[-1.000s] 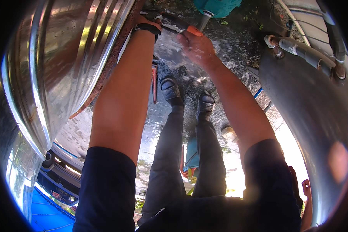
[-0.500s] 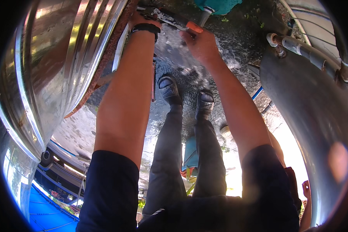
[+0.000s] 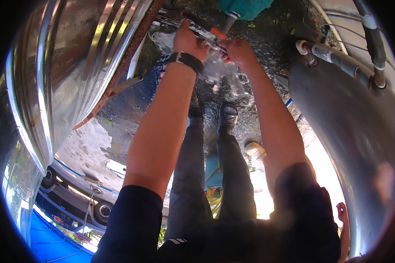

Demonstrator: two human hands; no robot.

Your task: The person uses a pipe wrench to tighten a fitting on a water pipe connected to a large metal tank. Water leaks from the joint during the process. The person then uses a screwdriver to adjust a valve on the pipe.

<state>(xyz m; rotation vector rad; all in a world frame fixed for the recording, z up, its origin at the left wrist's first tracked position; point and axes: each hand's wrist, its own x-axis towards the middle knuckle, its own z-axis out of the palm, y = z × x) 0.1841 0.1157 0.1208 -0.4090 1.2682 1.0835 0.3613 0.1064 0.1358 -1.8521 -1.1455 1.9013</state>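
My left hand (image 3: 190,43), with a dark watch on its wrist, is closed at a long tool near the top of the view. The tool shows a dark bar with an orange end (image 3: 217,33) and a thin metal bar beside it; its exact kind I cannot make out. On the right, the fingers of my right hand (image 3: 240,53) are curled around the near end of the thin metal bar, just below the orange end. Clear water (image 3: 226,79) splashes beneath both hands onto the wet ground.
A ribbed shiny metal tank (image 3: 61,65) with a rusty rim stands at left. To the right is a large grey rounded tank (image 3: 346,118) with pipes (image 3: 333,55). A teal housing (image 3: 245,8) sits at the top. Another person's light shoe (image 3: 255,151) is behind my right leg.
My left hand has come right and down, closer to my right hand, which has shifted slightly down and right. The splashing water below my hands shows more strongly.
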